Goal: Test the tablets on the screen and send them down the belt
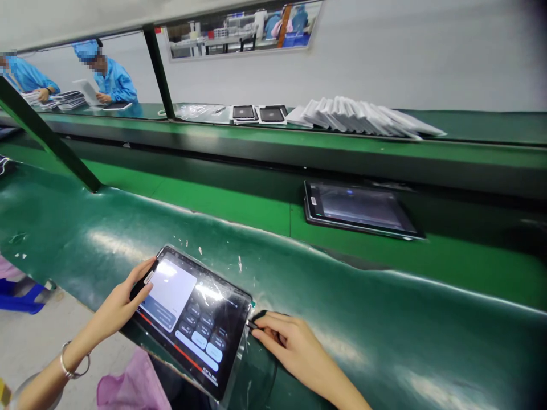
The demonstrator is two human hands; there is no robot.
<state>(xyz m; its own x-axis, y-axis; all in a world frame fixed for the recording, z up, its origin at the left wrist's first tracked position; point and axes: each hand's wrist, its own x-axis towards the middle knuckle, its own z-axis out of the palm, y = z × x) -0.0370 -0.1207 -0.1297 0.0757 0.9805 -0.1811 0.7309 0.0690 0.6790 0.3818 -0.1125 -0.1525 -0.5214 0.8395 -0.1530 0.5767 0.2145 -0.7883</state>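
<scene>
A tablet [192,319] with a lit screen lies tilted across the near green bench, showing a light panel and several tiles. My left hand [123,299] grips its left edge, the thumb over the front and the fingers along the rim. At the tablet's right edge, my right hand [294,347] pinches a small dark cable plug [251,325] against the side. I cannot tell whether the plug is fully seated. Part of a thin dark cable appears to run down from that hand over the bench.
A second tablet [363,209] lies on the green conveyor belt [256,208]. Along the far shelf are boxed dark devices [272,114] and a fanned pile of white sleeves [354,117]. Two co-workers in blue [117,80] handle stacks at far left. A green post [51,136] rises at left.
</scene>
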